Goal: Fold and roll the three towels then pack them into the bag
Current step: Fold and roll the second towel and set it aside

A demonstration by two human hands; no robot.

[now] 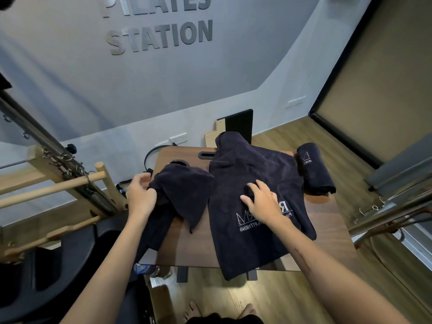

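dark towel (254,183) – right hand (261,202) spread flat, hiding logo; left hand (140,197) pinches crumpled towel (182,190).

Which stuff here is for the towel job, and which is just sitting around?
For the job:
rolled towel
flat towel under the right hand
crumpled towel gripped by the left hand

Just lying about:
wooden table
wall socket
black board
wooden bars
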